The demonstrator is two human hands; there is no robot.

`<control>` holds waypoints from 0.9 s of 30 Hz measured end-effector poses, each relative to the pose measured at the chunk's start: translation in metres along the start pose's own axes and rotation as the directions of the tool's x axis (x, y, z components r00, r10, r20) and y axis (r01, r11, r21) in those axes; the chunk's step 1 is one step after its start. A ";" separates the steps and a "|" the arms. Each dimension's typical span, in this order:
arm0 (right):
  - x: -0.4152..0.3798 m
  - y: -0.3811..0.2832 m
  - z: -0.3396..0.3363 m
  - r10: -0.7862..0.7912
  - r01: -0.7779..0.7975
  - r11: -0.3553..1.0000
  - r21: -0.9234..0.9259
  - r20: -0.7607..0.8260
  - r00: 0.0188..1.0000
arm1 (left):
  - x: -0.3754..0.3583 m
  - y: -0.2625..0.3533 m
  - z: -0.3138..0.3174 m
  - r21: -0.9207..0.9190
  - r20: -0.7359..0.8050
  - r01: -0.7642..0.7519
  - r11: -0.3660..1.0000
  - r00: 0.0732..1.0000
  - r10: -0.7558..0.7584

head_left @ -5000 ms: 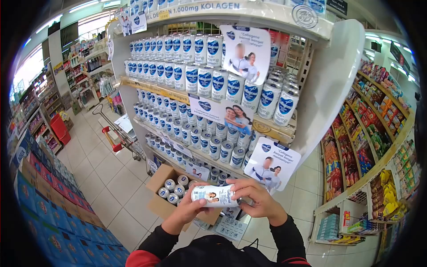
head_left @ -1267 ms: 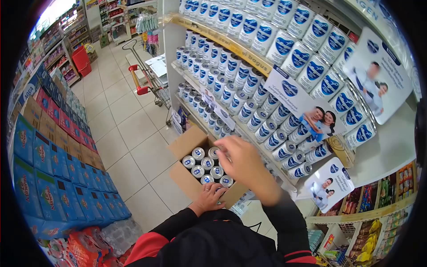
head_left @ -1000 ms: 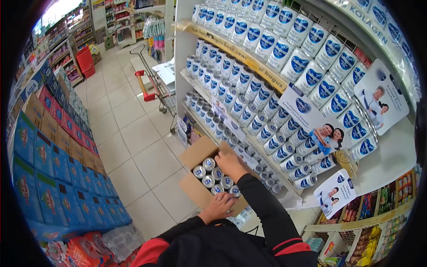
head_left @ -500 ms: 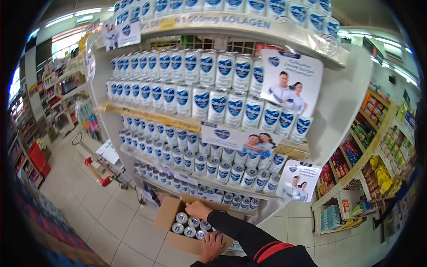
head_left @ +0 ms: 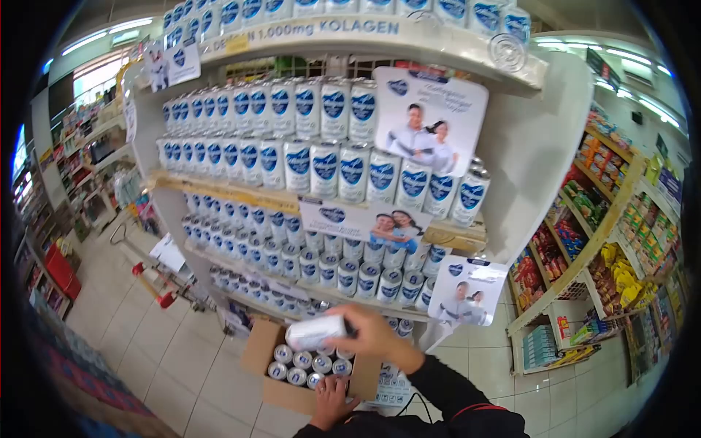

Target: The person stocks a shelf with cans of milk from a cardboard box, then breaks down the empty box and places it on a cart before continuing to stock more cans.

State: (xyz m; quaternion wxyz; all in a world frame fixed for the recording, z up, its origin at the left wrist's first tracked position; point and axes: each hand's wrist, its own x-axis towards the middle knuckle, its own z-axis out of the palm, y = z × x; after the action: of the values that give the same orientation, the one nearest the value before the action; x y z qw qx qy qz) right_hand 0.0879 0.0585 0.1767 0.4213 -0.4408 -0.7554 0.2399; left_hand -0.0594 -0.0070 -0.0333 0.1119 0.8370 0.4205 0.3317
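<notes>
My right hand (head_left: pixel 372 337) is closed around one end of a white drink can (head_left: pixel 315 333), which lies nearly sideways above an opened cardboard box (head_left: pixel 288 398). Several upright cans (head_left: pixel 301 359) with silver tops stand inside the box. At the box's near side, my left hand (head_left: pixel 334 398) rests with its fingers stretched over the can tops, holding no can. The held can and my right hand hide part of the box's far side.
Ahead stands a white display shelf (head_left: pixel 540 131) with rows of blue-and-white cans (head_left: pixel 339 169). A promotional card (head_left: pixel 467 292) juts from its lower right. A red-handled trolley (head_left: pixel 164 298) is at left, and a snack shelf (head_left: pixel 562 292) at right.
My right hand has risen from the box and moved right, now with a can in it. My left hand has shifted slightly left. The whole view has turned a little.
</notes>
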 end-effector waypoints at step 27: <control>0.097 -0.032 -0.240 -0.130 -0.157 0.347 -0.924 -0.213 0.968 | 0.084 0.081 -0.089 -0.880 0.331 0.172 -0.443 0.891 -0.312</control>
State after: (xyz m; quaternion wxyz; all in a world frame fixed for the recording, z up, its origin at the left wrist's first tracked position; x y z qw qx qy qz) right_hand 0.2518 0.1245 0.3691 0.1828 -0.6347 -0.6932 -0.2886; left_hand -0.0299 0.0001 0.1104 0.8015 0.2381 0.1472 0.5284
